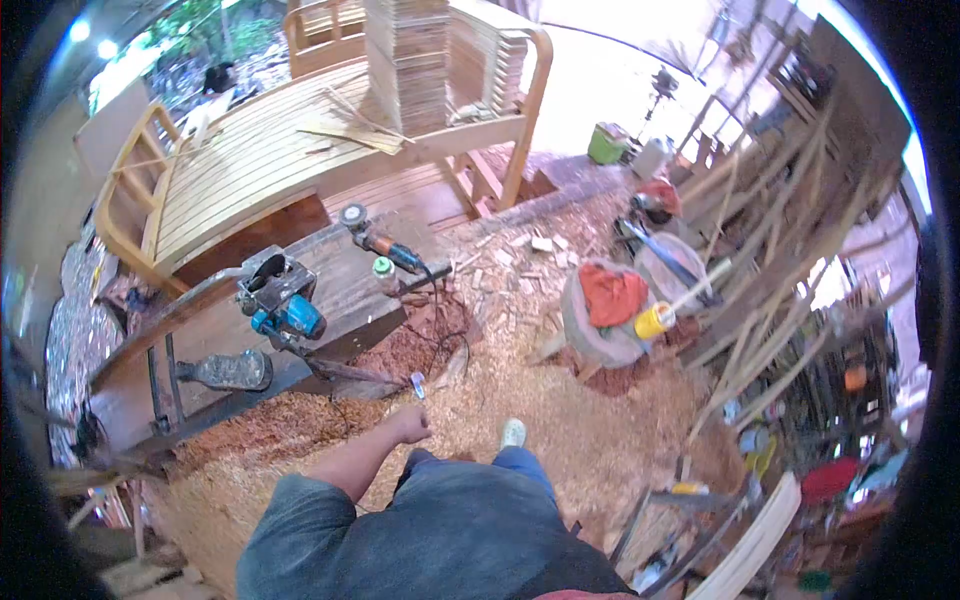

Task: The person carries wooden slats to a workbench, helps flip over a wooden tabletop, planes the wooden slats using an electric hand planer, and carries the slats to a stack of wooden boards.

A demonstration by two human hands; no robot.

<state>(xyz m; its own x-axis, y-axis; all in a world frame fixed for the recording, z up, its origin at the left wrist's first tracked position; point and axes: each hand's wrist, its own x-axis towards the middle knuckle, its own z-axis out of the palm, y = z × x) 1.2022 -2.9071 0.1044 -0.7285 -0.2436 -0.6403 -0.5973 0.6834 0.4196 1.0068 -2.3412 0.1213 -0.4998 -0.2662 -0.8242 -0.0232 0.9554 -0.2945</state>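
My left hand (410, 425) hangs in front of my body, its fingers curled closed. What it holds, if anything, cannot be made out. Just beyond it is a small white and blue object (418, 384), too blurred to name; whether the hand touches it is unclear. My right hand is out of view. Ahead and to the left, a workbench (350, 318) carries a blue circular saw (285, 305), an angle grinder (385, 245) and a small jar with a green lid (384, 272). A dark, dusty flat tool (228, 372) lies nearer on the bench.
A slatted wooden bed frame (250, 140) bears stacked wood strips (408, 70). A low round stool (590, 338) holds an orange cloth (611, 295) and a yellow roll (654, 320). Shavings, offcuts and a cord (436, 320) cover the floor; long timber (770, 240) leans at right.
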